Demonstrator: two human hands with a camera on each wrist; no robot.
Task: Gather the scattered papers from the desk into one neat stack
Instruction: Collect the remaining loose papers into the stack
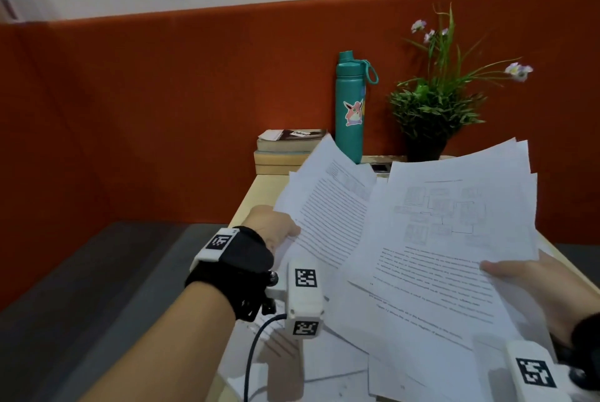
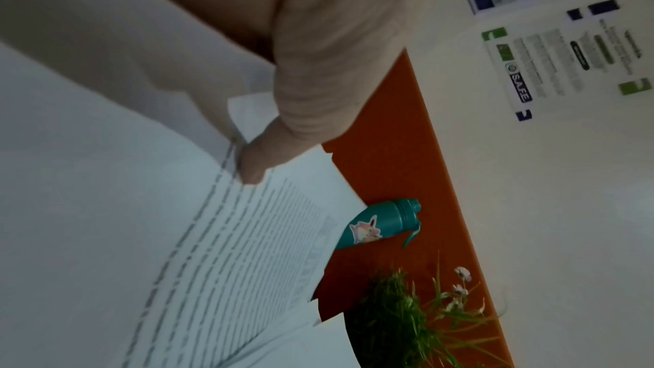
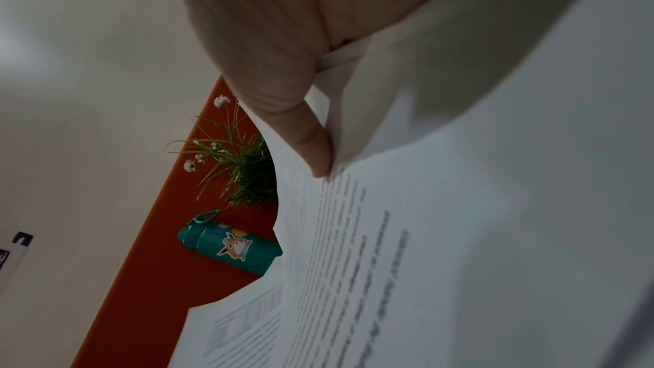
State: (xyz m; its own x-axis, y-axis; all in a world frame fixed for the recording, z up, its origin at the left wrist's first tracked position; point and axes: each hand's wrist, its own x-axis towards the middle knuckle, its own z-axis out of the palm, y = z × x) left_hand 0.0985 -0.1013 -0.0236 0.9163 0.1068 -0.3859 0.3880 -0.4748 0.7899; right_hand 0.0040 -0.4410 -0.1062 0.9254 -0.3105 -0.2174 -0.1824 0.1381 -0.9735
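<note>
Both hands hold white printed papers lifted off the desk. My left hand (image 1: 276,229) grips the left edge of a text page (image 1: 328,210), its thumb (image 2: 254,161) pressed on the sheet (image 2: 247,234). My right hand (image 1: 526,281) pinches the right edge of a fanned bundle (image 1: 454,239) with a diagram page on top, thumb (image 3: 311,144) over the text sheets (image 3: 389,262). The two bundles overlap in the middle. More loose sheets (image 1: 308,366) lie on the desk below.
The light wooden desk (image 1: 250,203) is narrow, with an orange partition (image 1: 162,109) behind it. At the back stand a teal water bottle (image 1: 349,106), a potted plant (image 1: 431,115) and stacked books (image 1: 285,148). Grey floor (image 1: 81,271) lies to the left.
</note>
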